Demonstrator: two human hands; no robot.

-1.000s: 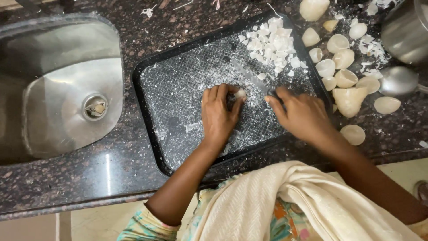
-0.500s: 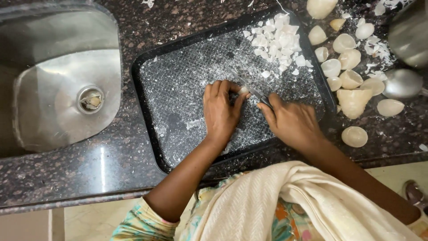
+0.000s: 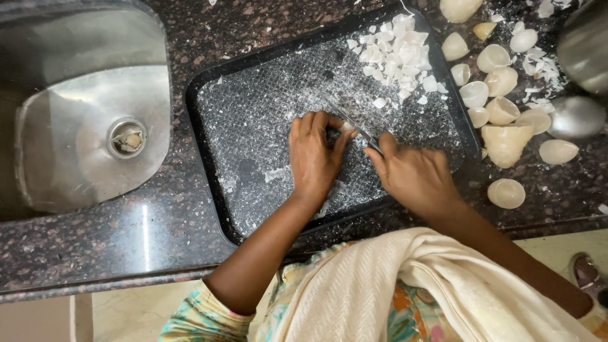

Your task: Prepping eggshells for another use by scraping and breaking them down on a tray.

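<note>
A black tray (image 3: 209, 145) with a textured, white-dusted bottom lies on the dark granite counter. My left hand (image 3: 313, 155) rests palm down in the tray, its fingertips pressing a small white piece (image 3: 346, 127). My right hand (image 3: 415, 177) grips a knife (image 3: 348, 117) whose thin blade angles up and left across that piece. A heap of small white cut chunks (image 3: 396, 54) sits in the tray's far right corner.
A steel sink (image 3: 82, 107) with a drain lies to the left. Pale shell-like halves (image 3: 500, 82) and white crumbs are scattered on the counter right of the tray, beside a steel vessel (image 3: 586, 44) and a round steel lid (image 3: 576, 117). A cream cloth (image 3: 405, 291) hangs over my front.
The view has shifted slightly. Both hands stay on the tray; the knife blade now shows angled across the white piece under my left fingertips.
</note>
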